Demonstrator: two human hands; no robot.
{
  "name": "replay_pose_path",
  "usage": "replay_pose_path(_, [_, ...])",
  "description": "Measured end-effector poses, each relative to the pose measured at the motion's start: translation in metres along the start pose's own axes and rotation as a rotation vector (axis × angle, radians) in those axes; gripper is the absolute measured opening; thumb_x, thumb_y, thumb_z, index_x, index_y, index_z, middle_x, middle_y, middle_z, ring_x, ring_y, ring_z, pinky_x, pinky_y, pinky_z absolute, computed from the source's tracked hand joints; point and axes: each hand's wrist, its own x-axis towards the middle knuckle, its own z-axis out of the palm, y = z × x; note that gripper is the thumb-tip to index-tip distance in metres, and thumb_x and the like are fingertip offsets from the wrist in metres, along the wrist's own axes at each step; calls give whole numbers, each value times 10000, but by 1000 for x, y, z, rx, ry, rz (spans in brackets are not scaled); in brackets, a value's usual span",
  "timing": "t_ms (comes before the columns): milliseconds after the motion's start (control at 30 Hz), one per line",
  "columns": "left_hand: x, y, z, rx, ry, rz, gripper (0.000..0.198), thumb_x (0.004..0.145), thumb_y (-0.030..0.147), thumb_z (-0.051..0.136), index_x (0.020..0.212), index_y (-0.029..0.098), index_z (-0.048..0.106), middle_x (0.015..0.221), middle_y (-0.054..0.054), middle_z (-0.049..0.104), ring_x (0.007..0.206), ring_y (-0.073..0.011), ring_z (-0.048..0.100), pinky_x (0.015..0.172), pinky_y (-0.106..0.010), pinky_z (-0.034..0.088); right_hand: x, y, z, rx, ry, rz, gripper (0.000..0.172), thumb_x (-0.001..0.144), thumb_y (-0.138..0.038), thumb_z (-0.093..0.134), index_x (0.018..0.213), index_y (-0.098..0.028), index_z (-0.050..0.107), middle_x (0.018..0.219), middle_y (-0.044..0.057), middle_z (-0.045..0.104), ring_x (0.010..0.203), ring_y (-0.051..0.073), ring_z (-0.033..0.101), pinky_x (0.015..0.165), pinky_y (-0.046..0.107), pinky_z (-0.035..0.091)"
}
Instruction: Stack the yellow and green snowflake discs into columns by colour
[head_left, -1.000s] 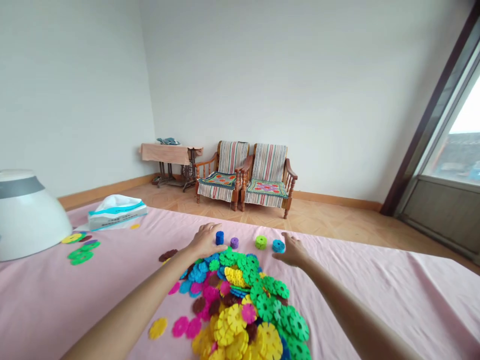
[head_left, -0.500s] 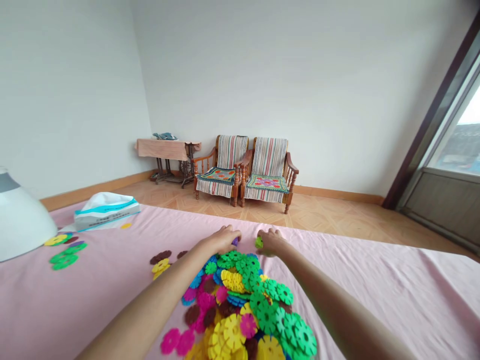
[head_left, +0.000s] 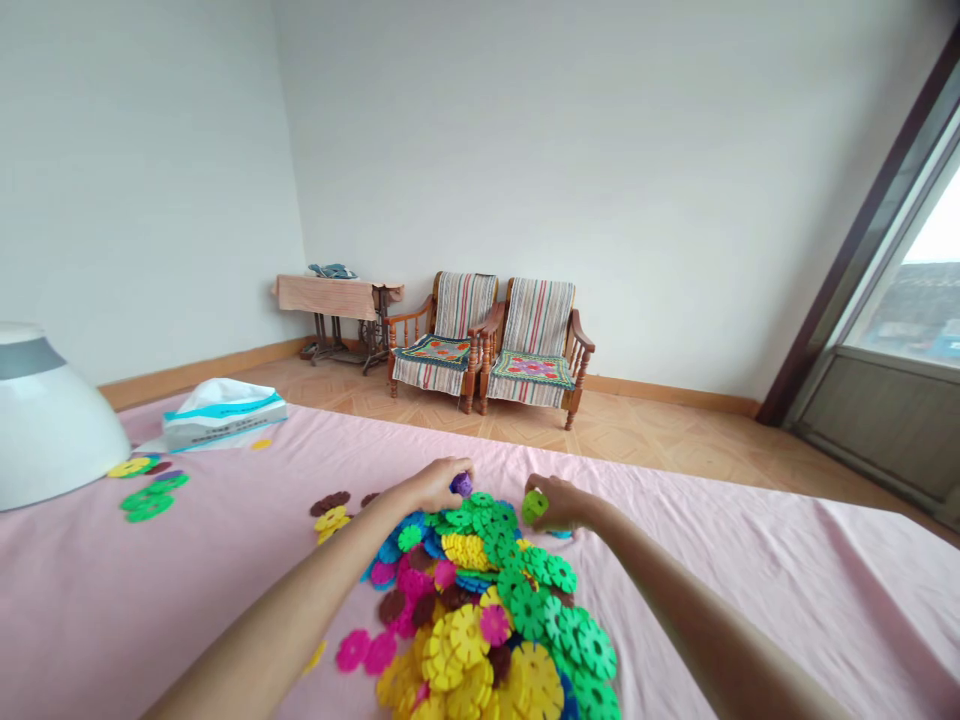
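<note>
A heap of plastic snowflake discs in yellow [head_left: 466, 640], green [head_left: 526, 605], pink, brown and blue lies on the pink cloth before me. At its far left edge my left hand [head_left: 442, 485] is closed on purple snowflake discs [head_left: 461, 485]. To the right of the heap's far end my right hand [head_left: 561, 502] grips a lime-green snowflake disc [head_left: 535, 506] between thumb and fingers. A blue disc [head_left: 560, 534] shows partly under that hand. Two pink discs [head_left: 366, 651] lie left of the heap.
Small groups of yellow and brown discs [head_left: 331, 518] and green discs [head_left: 150, 498] lie to the left. A tissue pack [head_left: 225, 415] and a white dome-shaped object [head_left: 56, 430] stand at the table's left. Two wooden armchairs [head_left: 484, 345] are beyond the table.
My right hand has shifted right and slightly toward me with the lime-green disc. My left hand has moved slightly left, and its purple discs show more. The view has turned a little.
</note>
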Motion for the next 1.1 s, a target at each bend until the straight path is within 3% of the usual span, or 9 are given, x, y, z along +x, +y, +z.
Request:
replay_pose_path(100, [-19,8,-9,-83,37,45,279,674,112,626,941,183,585,890,25,617,839,-161,571,735,-224,432,-20,1,-4,156,-81,-56,389,652,-196,633,1031,-197,548,869,31,614,734,155,581,529,211,417])
replay_pose_path(200, [-43,25,-20,-147,51,86,284,669,129,607,946,188,587,899,28,621,831,-159,570,724,-210,415,-41,-7,-7,264,-126,-108,375,677,-168,605,1046,-195,538,810,-3,596,655,108,548,493,180,396])
replay_pose_path(400, [-86,58,-35,-265,-23,148,342,746,297,644,1081,239,610,1039,4,659,936,-185,601,795,-224,432,-75,-41,-12,519,-208,-347,533,678,-244,695,1185,-247,528,974,23,608,839,141,581,627,212,461])
replay_pose_path(500, [-95,45,-40,-345,-7,66,348,815,400,564,1125,248,608,1126,-12,653,1007,-187,601,842,-229,447,-74,-38,-16,572,-167,-357,420,787,-276,605,1198,-238,529,1006,34,652,869,137,613,684,228,480])
replay_pose_path(600, [-94,6,-40,-292,149,-137,383,830,481,484,1065,216,631,1130,-42,657,1046,-214,588,893,-275,447,-63,-16,-15,345,60,-142,280,837,-254,531,1100,-191,601,973,55,681,845,149,630,685,239,469])
replay_pose_path(700, [-93,-37,-33,-204,281,-339,415,823,465,442,1051,167,619,1135,-112,647,1098,-277,553,959,-376,399,-51,12,-7,210,174,27,289,808,-260,570,1049,-108,621,989,134,672,891,217,622,742,298,449])
replay_pose_path(800, [-96,-61,-17,-122,360,-472,393,810,441,465,1072,185,607,1138,-110,643,1133,-309,519,988,-443,348,-43,29,6,125,219,113,328,825,-332,550,1038,-93,621,1011,161,660,935,245,607,772,313,431])
replay_pose_path(900, [-99,-57,3,-67,398,-470,375,840,417,444,1075,183,619,1165,-114,622,1145,-294,501,1008,-437,314,-38,28,19,69,241,140,337,838,-397,509,933,-106,648,968,165,661,987,269,579,801,324,412])
replay_pose_path(1100, [-97,-11,26,-57,404,-322,378,895,479,400,1070,258,652,1122,-49,629,1064,-240,520,954,-371,359,-35,-9,37,65,242,62,423,813,-498,503,925,-114,641,942,155,654,936,257,592,788,306,405])
